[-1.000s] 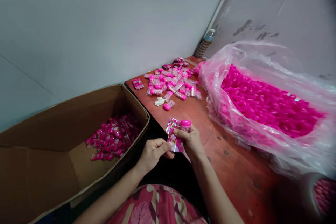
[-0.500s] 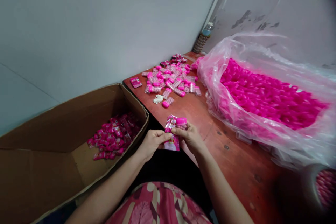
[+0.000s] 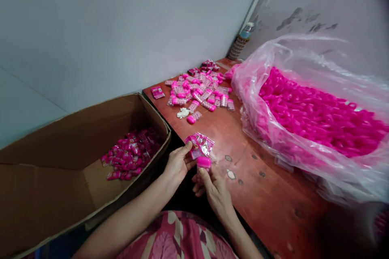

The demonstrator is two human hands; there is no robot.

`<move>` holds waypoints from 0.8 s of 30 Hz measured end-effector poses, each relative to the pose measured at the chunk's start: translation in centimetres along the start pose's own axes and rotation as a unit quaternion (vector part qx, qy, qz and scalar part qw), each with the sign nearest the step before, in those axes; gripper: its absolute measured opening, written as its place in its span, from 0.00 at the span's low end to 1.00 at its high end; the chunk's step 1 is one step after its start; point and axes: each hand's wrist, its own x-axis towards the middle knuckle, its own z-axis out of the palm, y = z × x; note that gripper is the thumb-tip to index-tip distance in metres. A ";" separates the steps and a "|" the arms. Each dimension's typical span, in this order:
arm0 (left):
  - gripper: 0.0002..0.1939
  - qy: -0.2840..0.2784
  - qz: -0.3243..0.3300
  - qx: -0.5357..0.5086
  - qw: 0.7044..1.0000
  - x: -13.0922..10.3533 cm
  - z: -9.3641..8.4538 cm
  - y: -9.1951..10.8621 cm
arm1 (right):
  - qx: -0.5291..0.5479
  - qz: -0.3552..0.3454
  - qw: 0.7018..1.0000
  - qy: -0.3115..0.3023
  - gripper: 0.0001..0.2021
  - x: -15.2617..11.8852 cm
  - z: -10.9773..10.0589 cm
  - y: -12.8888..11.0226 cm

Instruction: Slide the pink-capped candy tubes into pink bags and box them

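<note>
My left hand (image 3: 178,164) pinches a shiny pink wrapper (image 3: 199,145) between thumb and fingers, above the front corner of the red table. Just below and to the right of it, my right hand (image 3: 216,190) is closed on a small clear jar with a pink cap (image 3: 204,162), held upright. The jar and the wrapper are close together; whether they touch is unclear. Farther back on the table lies a pile of similar pink-capped jars (image 3: 202,89), and one jar (image 3: 194,117) lies apart at its front.
A cardboard box (image 3: 39,186) at the left holds filled pink packets (image 3: 130,156). A clear plastic bag (image 3: 252,109) of bright pink pieces covers the table's right side. Beside the pile lie a flat pink packet (image 3: 157,92) and white crumpled material (image 3: 182,113). A bottle (image 3: 240,44) stands in the corner.
The wrapper has turned and its upper part has opened out to the right. My right hand has moved down with the jar, away from the wrapper it was also gripping.
</note>
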 end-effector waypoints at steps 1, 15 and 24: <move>0.12 -0.006 -0.001 -0.006 1.000 -0.1 0.2 -0.2 | -0.003 -0.001 1.000 0.010 0.15 0.1 0.1 0.0; 0.17 -0.087 0.026 0.058 0.994 -0.8 0.9 -0.6 | 0.053 0.009 0.998 -0.025 0.15 0.9 -0.4 -0.1; 0.14 -0.179 0.022 0.180 0.967 -0.3 0.2 -0.9 | -0.024 -0.037 0.999 0.017 0.14 1.3 -0.9 0.6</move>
